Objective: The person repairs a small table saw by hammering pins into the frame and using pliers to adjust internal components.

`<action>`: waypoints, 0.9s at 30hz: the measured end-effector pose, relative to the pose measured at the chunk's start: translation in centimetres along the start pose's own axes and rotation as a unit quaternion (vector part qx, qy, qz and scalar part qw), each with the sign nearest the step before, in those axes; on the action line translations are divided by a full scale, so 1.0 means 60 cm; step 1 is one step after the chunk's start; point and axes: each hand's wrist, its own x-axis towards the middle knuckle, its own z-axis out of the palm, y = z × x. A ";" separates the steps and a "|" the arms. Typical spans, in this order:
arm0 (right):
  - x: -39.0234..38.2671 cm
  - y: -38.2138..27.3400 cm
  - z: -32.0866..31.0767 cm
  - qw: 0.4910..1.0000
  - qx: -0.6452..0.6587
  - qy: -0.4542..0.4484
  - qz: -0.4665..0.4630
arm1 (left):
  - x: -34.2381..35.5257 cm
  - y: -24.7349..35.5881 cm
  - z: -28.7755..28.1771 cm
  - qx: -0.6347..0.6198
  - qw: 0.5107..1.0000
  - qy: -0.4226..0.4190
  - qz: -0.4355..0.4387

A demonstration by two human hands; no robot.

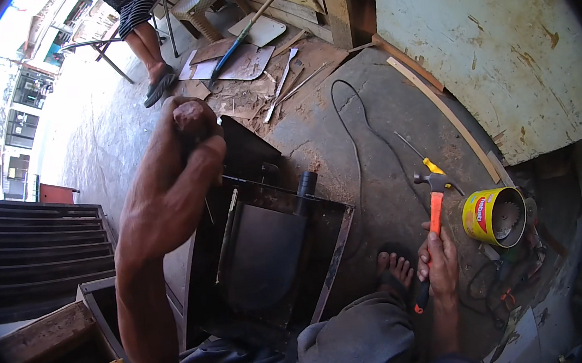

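My right hand (439, 259) is wrapped round the handle of a claw hammer (436, 216), orange with a black grip, its dark head pointing away from me. Raised at the far left of centre, my left hand (191, 139) is closed; what its fingers hold, if anything, I cannot make out. Below and beside it stands an open black box-like frame (333, 262), close to my knees. Inside the frame are a dark grey panel (263, 255) with a rounded end and a short dark cylinder (307, 183). A dark flap (248, 147) rises at its far side.
A screwdriver (433, 166) with a yellow handle lies beyond the hammer head. A yellow tin (478, 218) holding a toothed disc stands at right, near a loose cable (357, 153). Wood scraps (243, 64) litter the far floor. A seated person's leg (143, 52) shows beyond.
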 end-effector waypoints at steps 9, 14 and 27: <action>-0.023 -0.040 0.021 0.999 -0.019 -0.035 0.006 | -0.123 -0.135 -0.159 0.314 0.939 0.011 -0.142; 0.007 -0.155 0.003 0.975 -0.116 -0.043 -0.184 | -0.368 -0.244 -0.243 0.361 0.892 -0.020 -0.271; 0.088 -0.096 0.068 0.990 0.000 -0.139 -0.016 | -0.746 -0.152 -0.107 0.097 0.816 0.141 -0.552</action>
